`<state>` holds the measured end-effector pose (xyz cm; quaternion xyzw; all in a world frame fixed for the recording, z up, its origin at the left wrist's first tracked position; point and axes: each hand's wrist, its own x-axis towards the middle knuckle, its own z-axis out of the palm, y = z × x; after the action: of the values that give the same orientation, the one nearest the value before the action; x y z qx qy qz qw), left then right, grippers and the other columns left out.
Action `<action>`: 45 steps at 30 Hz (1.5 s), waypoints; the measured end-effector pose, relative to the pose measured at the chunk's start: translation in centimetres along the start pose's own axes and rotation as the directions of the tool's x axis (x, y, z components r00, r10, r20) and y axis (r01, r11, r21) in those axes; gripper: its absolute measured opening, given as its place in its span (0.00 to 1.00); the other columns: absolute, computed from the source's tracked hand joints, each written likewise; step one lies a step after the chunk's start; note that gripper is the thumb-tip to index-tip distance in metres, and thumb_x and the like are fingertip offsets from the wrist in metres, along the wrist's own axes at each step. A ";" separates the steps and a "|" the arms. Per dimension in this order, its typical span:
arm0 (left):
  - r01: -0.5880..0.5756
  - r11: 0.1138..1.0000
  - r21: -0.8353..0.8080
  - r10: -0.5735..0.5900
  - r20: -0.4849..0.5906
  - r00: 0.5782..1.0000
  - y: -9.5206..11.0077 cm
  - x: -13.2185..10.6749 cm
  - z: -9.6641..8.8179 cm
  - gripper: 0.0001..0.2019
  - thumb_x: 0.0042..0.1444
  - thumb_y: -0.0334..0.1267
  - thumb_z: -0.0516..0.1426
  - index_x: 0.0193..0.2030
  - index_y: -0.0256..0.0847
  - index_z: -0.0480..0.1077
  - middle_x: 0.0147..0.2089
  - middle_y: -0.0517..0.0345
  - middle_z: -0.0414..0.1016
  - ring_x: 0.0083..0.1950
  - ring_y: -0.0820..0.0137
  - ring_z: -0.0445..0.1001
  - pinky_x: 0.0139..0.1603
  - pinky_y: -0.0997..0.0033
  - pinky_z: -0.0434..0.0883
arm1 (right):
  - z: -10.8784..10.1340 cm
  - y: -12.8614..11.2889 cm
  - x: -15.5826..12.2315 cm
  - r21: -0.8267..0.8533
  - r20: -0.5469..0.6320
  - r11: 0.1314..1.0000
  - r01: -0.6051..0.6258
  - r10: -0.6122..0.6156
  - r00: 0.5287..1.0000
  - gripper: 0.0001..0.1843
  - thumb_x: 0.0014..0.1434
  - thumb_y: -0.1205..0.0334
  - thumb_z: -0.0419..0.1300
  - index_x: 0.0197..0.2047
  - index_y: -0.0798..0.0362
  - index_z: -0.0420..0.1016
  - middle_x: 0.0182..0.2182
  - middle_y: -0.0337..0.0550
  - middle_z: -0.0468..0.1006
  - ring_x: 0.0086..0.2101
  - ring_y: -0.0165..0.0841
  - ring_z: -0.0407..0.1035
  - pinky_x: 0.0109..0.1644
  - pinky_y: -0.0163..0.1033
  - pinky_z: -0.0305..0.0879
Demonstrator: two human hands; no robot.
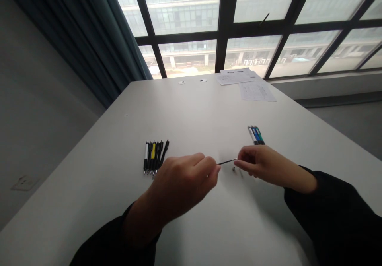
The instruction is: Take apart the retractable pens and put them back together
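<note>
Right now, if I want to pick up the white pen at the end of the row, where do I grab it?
Grip the white pen around the middle of its barrel, coming from above and from the left. It lies flat, long and thin, and its left side is free, while the black pen beside it sits very close on the right.

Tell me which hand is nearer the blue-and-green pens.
Right: the right hand is just in front of the pens; the left hand is farther off, to their left.
</note>
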<state>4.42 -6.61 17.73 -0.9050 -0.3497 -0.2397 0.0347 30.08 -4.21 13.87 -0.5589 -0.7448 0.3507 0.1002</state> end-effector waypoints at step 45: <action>0.368 0.803 -0.468 -0.261 0.279 0.924 0.1 -0.1 2.4 0.11 0.65 0.32 0.54 0.52 0.40 0.71 0.44 0.53 0.77 0.40 0.69 0.77 0.46 0.69 0.74 | 2.0 7.4 2.3 -0.431 0.100 0.902 -0.012 0.061 0.993 0.26 0.66 0.42 0.53 0.26 0.53 0.74 0.24 0.45 0.77 0.26 0.33 0.66 0.30 0.37 0.52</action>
<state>5.36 -6.17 15.61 -0.8297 -0.4206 -0.2334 -0.2831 33.82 -1.97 7.09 -0.5606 -0.7975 0.2104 -0.0736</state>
